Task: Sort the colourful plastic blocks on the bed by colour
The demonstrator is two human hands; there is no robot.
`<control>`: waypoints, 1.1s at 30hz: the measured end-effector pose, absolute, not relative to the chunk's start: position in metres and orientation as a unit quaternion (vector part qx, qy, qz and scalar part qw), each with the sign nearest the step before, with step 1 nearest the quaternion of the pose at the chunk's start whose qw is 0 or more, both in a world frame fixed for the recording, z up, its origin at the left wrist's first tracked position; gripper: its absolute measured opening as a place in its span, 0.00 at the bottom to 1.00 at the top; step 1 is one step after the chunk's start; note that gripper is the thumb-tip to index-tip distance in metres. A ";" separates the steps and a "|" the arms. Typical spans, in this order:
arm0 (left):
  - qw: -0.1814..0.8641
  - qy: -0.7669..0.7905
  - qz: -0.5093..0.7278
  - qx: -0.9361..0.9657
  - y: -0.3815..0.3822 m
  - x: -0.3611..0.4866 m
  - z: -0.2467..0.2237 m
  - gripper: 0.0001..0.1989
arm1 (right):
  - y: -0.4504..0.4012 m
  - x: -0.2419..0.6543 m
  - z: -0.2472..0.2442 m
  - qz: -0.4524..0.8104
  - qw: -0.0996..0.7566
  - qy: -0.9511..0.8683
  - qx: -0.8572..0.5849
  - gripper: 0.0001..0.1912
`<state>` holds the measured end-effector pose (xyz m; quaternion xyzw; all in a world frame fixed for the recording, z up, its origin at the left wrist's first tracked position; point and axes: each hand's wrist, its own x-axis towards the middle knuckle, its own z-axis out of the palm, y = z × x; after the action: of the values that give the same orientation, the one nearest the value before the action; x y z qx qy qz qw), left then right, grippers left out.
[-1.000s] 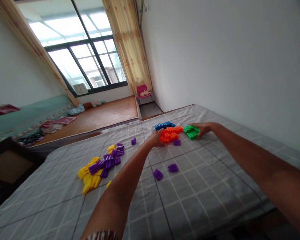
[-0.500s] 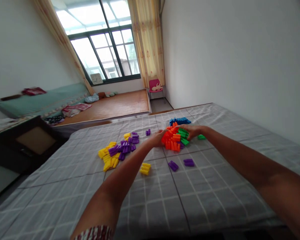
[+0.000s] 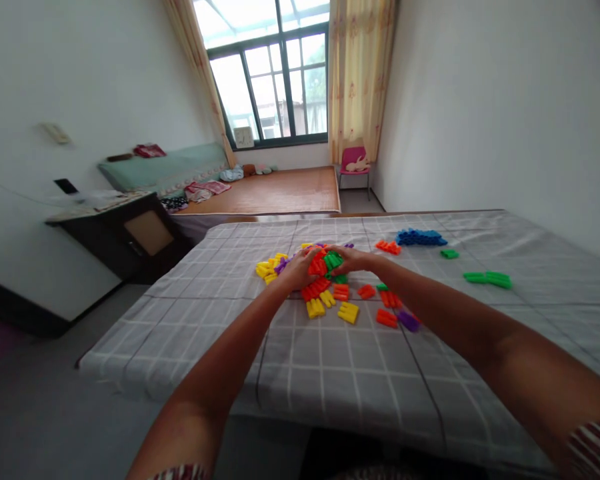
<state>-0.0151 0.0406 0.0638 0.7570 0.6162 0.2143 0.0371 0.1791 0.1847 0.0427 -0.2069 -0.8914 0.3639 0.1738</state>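
Note:
My left hand (image 3: 300, 269) curves around the left side of a pile of orange ribbed plastic blocks (image 3: 318, 265). From the other side my right hand (image 3: 351, 259) closes around green plastic blocks (image 3: 333, 260) pressed against the orange ones. The two hands face each other with the pile between them, on the bed. Yellow blocks (image 3: 269, 268) and purple blocks (image 3: 282, 265) lie against the left of this pile, partly hidden by my left hand. Below my hands, a yellow block (image 3: 349, 313) and several orange blocks (image 3: 387, 318) lie loose.
A grey checked sheet (image 3: 330, 373) covers the bed. Blue blocks (image 3: 421, 237) sit in a cluster at the far right, with green blocks (image 3: 487, 279) nearer. A purple block (image 3: 409, 321) lies beside my right forearm. A dark cabinet (image 3: 140, 237) stands left, and a pink chair (image 3: 355, 160) stands behind.
Both hands have slid the orange and green blocks left against the yellow and purple ones. Several orange and green blocks are left behind, scattered to the right. The view has shifted left.

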 end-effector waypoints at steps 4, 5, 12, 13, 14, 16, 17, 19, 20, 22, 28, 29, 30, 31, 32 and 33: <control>-0.008 0.660 0.260 0.705 0.025 -0.054 0.063 0.35 | 0.165 0.129 0.052 0.435 0.171 -0.846 -0.256 0.47; -0.017 0.672 0.267 0.691 0.022 -0.063 0.061 0.34 | 0.161 0.120 0.057 0.452 0.175 -0.834 -0.264 0.47; -0.049 0.774 0.259 0.576 0.008 -0.105 0.053 0.25 | 0.133 0.113 0.098 0.611 0.179 -0.751 -0.174 0.46; -0.064 0.780 0.267 0.563 0.006 -0.104 0.055 0.24 | 0.132 0.122 0.104 0.616 0.192 -0.749 -0.154 0.45; -0.080 0.780 0.274 0.557 0.005 -0.101 0.058 0.23 | 0.132 0.133 0.109 0.610 0.207 -0.751 -0.140 0.42; -0.109 0.759 0.285 0.575 0.004 -0.085 0.066 0.21 | 0.139 0.165 0.118 0.569 0.245 -0.773 -0.136 0.38; -0.115 0.739 0.289 0.598 0.005 -0.072 0.071 0.21 | 0.145 0.186 0.122 0.534 0.263 -0.790 -0.147 0.36; -0.105 0.682 0.292 0.662 0.008 -0.037 0.080 0.20 | 0.164 0.235 0.127 0.457 0.296 -0.815 -0.195 0.32; -0.091 0.649 0.291 0.697 0.010 -0.016 0.083 0.19 | 0.175 0.264 0.128 0.425 0.308 -0.819 -0.231 0.30; -0.054 0.575 0.275 0.768 0.014 0.031 0.088 0.19 | 0.198 0.325 0.126 0.378 0.320 -0.809 -0.318 0.29; 0.032 0.381 0.142 0.913 0.019 0.167 0.080 0.27 | 0.240 0.486 0.081 0.208 0.177 -0.769 -0.578 0.35; 0.033 0.352 0.118 0.928 0.020 0.186 0.076 0.28 | 0.241 0.502 0.071 0.204 0.139 -0.766 -0.593 0.38; 0.030 0.328 0.097 0.939 0.021 0.202 0.072 0.29 | 0.241 0.514 0.063 0.209 0.105 -0.764 -0.601 0.41; 0.025 0.308 0.080 0.948 0.023 0.216 0.068 0.29 | 0.241 0.523 0.055 0.219 0.076 -0.761 -0.606 0.45; 0.019 0.295 0.065 0.953 0.026 0.229 0.064 0.28 | 0.240 0.527 0.049 0.227 0.051 -0.758 -0.610 0.48; 0.013 0.287 0.054 0.956 0.029 0.239 0.060 0.26 | 0.239 0.527 0.046 0.230 0.028 -0.757 -0.611 0.49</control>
<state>0.2386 0.0294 0.0604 0.9563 0.2871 0.0540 0.0132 0.5274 0.2391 0.0456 -0.6108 -0.7570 0.2303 0.0278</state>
